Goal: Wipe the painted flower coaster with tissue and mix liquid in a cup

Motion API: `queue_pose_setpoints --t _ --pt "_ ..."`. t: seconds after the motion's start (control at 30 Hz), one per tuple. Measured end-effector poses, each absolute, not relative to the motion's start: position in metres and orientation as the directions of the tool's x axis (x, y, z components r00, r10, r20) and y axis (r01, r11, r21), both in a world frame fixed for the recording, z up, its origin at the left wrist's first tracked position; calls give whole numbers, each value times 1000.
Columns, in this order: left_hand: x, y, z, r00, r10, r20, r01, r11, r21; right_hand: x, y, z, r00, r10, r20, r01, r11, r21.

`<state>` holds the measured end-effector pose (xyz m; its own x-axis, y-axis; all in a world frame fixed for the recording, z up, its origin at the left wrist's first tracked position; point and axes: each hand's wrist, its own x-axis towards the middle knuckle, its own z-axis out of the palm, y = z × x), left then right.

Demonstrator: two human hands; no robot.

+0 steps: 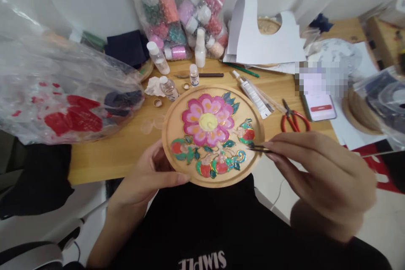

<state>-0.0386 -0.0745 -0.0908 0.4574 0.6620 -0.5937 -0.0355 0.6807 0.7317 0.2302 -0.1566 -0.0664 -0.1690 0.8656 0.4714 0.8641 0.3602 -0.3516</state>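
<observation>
A round wooden plate (218,183) with a raised rim is tilted toward me over the table's front edge. On it is a pink flower (209,120) with a yellow centre, and red and green buds with blue-green leaves, outlined in gold. My left hand (152,173) grips the plate's lower left rim, thumb on top and fingers underneath. From the right, my right hand (319,168) pinches dark tweezers (261,148). Their tips are over the plate's right side, near a blue curl; whether they touch it or hold anything I cannot tell.
Behind the plate stand small bottles (194,76), a glue tube (255,97) and a dark-handled tool (209,75). Red-handled pliers (294,120) and a phone (318,97) lie right. Bags of coloured jars (180,21) lean on the wall; a clear plastic bag (69,93) fills the left.
</observation>
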Motion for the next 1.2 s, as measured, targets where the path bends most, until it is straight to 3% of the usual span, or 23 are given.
queue_pose_setpoints --t 0.13,0.5,0.73,0.9,1.03,1.2 --pt "-36 -75 -88 443 672 -593 -65 684 727 232 -158 -63 -294 832 471 879 429 -209" --pt "-35 -80 -82 467 680 -566 -122 683 720 225 -142 -39 -532 730 428 816 578 29" --pt "-33 -82 -80 468 683 -560 -136 682 718 223 -136 -36 -559 721 410 803 594 50" --pt "-33 -82 -81 455 686 -568 -144 686 713 222 -133 -33 -535 739 409 808 590 -8" --pt "-34 -82 -80 466 678 -569 -154 695 702 220 -131 -34 -581 720 379 795 601 77" --pt "-35 -83 -81 458 679 -573 -150 695 703 218 -127 -35 -623 693 364 763 641 86"
